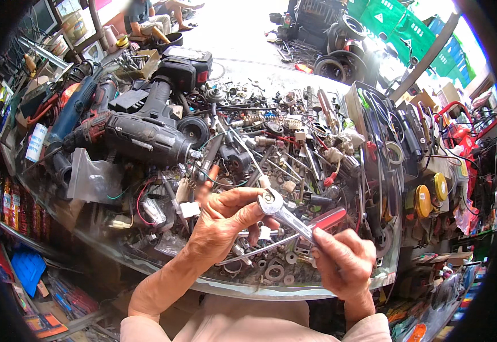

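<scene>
My right hand (344,259) is closed around the shank of a silver wrench (294,221), which slants up to the left over the cluttered bench. At the wrench's head, my left hand (223,216) pinches a small round metal piece (268,197) between thumb and forefinger. The piece sits against the head; its exact kind is too small to make out. Just beyond my right fingers shows a clear red handle (329,218); whether it lies on the bench or touches that hand, I cannot tell.
A black cordless impact wrench (140,134) with its battery lies at left on the glass-topped bench (294,292). Loose washers, bolts and wires cover the middle. A tray of tools (377,131) stands at right. Someone sits at the far left beyond the bench.
</scene>
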A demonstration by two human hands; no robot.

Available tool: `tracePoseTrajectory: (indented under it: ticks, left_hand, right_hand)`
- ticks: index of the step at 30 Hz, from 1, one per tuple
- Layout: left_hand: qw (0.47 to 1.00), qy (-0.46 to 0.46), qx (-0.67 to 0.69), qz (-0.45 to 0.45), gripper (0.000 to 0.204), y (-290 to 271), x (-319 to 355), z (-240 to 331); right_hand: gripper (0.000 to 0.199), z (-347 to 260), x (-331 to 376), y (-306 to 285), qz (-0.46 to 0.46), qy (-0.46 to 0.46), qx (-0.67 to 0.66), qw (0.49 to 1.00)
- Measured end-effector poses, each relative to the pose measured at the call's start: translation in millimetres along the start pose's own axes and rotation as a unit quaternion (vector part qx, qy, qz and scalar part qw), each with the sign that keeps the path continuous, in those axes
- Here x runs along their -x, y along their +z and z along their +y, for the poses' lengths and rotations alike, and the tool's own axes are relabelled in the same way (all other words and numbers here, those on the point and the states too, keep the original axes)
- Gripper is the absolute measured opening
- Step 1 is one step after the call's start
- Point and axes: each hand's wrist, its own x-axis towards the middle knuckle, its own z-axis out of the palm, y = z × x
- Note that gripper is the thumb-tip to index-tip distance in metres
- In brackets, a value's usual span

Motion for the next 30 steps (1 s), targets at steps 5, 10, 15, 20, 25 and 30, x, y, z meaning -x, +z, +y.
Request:
tracePoseTrajectory:
  ticks: [5, 10, 15, 20, 25, 30]
  left_hand:
    - [0.994, 0.043, -0.103, 0.016, 0.023, 8, 2, 2]
    - [0.972, 0.080, -0.220, 0.020, 0.019, 11, 4, -5]
    - [0.899, 0.200, -0.378, -0.092, 0.015, 15, 5, -15]
    - [0.929, 0.127, -0.310, -0.159, 0.013, 12, 11, -13]
    - [0.962, -0.005, -0.217, -0.167, 0.019, 10, 7, -5]
    - [0.990, -0.065, -0.024, -0.123, 0.022, 3, 8, 3]
  right_hand:
    - [0.045, -24, 9, -6, -0.052, -0.131, 0.173, 0.975]
    - [0.036, -64, -23, -28, -0.135, -0.251, 0.222, 0.932]
    - [0.025, -74, -49, -30, -0.095, -0.271, 0.109, 0.952]
    - [0.031, -41, -113, 1, -0.052, -0.111, 0.025, 0.992]
    - [0.032, 10, -127, 24, -0.044, 0.215, -0.084, 0.972]
    - [0.024, 43, -87, 35, 0.046, 0.399, -0.506, 0.764]
